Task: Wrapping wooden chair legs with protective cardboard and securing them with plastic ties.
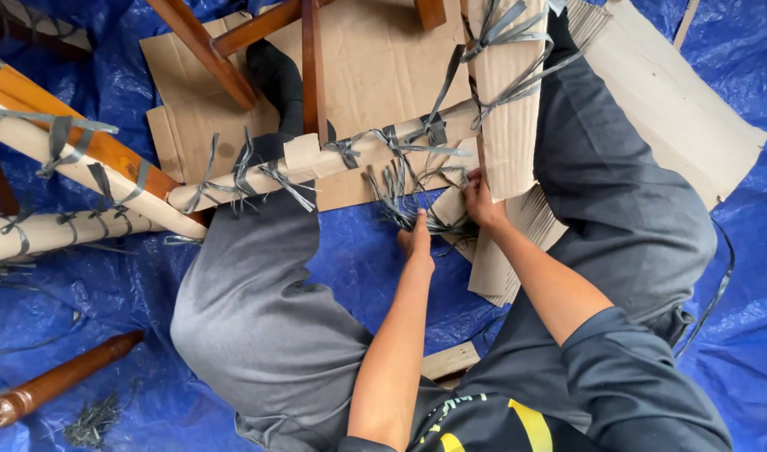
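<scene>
Head view: blue tarp (350, 251) floor beneath flattened cardboard (375, 59) sheets.

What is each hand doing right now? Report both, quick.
Left hand: closed on the grey plastic strap ends by the cardboard-wrapped chair rail.
Right hand: fingers curled on the straps at the cardboard edge.
</scene>
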